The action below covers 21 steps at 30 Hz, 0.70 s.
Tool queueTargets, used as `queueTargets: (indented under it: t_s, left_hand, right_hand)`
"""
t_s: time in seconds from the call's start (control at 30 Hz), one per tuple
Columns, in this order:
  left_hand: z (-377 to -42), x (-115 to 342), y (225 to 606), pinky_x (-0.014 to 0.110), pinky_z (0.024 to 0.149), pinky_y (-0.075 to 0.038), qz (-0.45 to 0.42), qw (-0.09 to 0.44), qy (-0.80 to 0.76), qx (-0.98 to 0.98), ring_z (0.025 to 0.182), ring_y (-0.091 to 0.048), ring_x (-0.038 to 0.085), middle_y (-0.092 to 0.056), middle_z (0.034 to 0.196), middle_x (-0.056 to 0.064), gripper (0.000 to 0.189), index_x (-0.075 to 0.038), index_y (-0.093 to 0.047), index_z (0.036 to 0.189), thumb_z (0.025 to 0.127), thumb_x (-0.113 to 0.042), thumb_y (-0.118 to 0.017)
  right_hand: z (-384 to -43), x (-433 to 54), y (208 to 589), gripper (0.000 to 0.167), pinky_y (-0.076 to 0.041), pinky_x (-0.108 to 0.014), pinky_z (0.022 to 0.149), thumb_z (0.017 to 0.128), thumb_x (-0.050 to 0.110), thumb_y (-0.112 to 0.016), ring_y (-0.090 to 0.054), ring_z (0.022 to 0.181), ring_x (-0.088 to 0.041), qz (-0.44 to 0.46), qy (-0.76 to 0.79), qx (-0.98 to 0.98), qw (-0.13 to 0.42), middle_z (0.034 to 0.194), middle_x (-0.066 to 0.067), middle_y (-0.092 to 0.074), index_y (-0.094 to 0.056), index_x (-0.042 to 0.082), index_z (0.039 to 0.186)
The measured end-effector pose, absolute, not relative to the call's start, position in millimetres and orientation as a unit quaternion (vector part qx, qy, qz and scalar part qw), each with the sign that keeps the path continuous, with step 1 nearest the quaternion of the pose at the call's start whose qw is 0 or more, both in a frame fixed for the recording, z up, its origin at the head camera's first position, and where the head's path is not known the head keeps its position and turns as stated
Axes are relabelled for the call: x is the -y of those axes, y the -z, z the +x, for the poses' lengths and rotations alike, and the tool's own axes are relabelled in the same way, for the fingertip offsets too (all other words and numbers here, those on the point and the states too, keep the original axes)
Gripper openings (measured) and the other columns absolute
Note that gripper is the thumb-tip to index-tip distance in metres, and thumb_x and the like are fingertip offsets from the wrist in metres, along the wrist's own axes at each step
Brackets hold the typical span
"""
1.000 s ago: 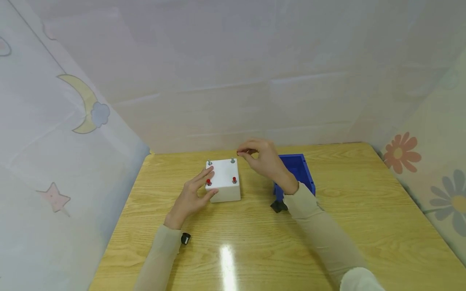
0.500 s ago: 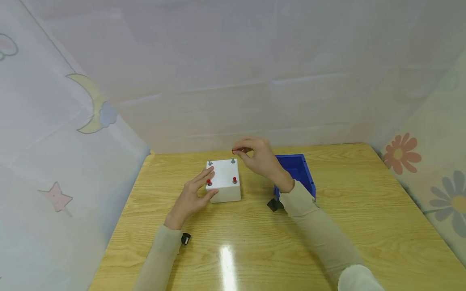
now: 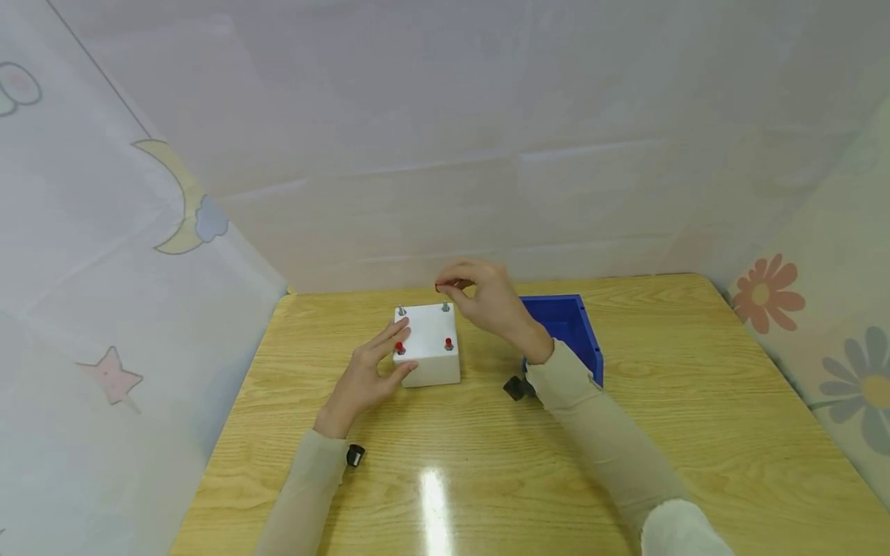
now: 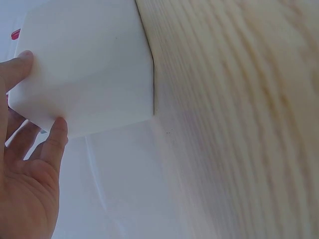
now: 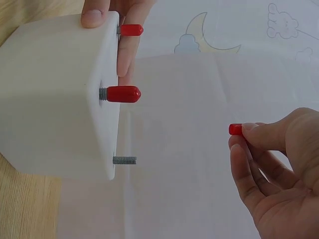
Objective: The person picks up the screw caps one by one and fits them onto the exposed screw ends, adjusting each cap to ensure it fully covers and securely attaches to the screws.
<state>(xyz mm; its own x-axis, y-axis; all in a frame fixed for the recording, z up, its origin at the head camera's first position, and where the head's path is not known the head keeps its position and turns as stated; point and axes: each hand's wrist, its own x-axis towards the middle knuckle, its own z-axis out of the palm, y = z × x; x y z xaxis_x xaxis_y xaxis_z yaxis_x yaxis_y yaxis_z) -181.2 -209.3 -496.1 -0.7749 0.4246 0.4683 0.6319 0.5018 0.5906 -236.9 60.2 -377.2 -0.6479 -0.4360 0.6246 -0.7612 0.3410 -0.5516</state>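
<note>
And at the left, the left hand (image 3: pixel 365 378) is braced on the white block (image 3: pixel 429 328), fingers across its left side and top, thumb against the near face: a steady clasp round that near left corner, unchanged over the last second. The block sits towards the far edge of the desk (image 3: pixel 660 386), nearer its left edge than its right. Four bolts stand up out of the top, and look at the far left one (image 3: pixel 401 310): bare metal. Near left and near right, both wear red caps, one here (image 3: pixel 399 347) and the other there (image 3: pixel 448 343). The far right bolt (image 3: pixel 446 306) is bare too.

Now the right hand (image 3: pixel 483 297), and here's the change! It has slid leftward, and its thumb and fingertips are closed on a small loose cap (image 5: pixel 235 129). That cap is over by the block's far right corner now, but the right wrist view shows clear air between it and the bolt. My reading: two ends covered, two to go, and this shift has the third close at hand, lined up but not seated.

Farther right, a blue bin (image 3: pixel 589 332) stands near the far edge, part hidden behind the right forearm; its contents I can't make out.
</note>
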Motion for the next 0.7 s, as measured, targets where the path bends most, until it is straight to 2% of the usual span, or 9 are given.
queueTargets:
  t_s: [0.33, 0.7]
  left_hand:
    - [-183.7, 209.7, 499.6, 0.053, 0.119, -0.046, -0.311, 0.135, 0.397, 0.853, 0.154, -0.043, 0.041, -0.051, 0.164, 0.012, 0.062, 0.001, -0.059, 0.150, 0.095, -0.015, -0.083]
    - [-184.5, 209.2, 501.0, 0.055, 0.119, -0.046, -0.309, 0.136, 0.392, 0.856, 0.154, -0.043, 0.041, -0.050, 0.164, 0.013, 0.062, 0.002, -0.059, 0.149, 0.096, -0.015, -0.083]
  right_hand:
    - [-242.0, -54.5, 378.8, 0.010, -0.066, -0.028, 0.081, 0.099, 0.000, -0.075, -0.077, 0.088, -0.019, 0.379, -0.427, 0.803, 0.172, 0.100, -0.008, -0.080, -0.083, 0.005, 0.100]
    - [-244.1, -48.2, 377.4, 0.013, -0.066, -0.029, 0.081, 0.100, 0.000, -0.072, -0.076, 0.088, -0.018, 0.386, -0.422, 0.804, 0.165, 0.100, -0.007, -0.080, -0.083, 0.006, 0.101]
